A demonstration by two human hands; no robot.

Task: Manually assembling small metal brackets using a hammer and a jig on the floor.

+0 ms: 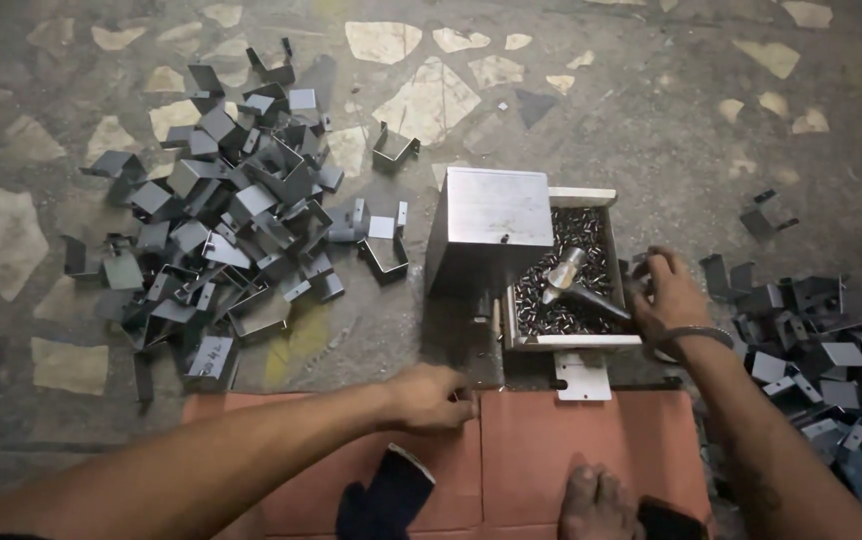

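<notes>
Just past right hand [663, 295] fingers, curled on bracket [641, 272]: rivet tray [576, 342], may spill. Left hand [431, 397] fingers loosely curled, empty, on floor [371, 340].

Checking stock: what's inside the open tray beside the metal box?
The tray holds many small dark metal pieces with a metal funnel lying on top. The tray bottom is covered.

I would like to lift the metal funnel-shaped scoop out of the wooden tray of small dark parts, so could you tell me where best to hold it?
Probably by the narrow light-coloured stem of the metal funnel-shaped scoop, coming from above. It tilts up clear of the small dark parts, while the wide dark end lies low among them near the right hand.
</notes>
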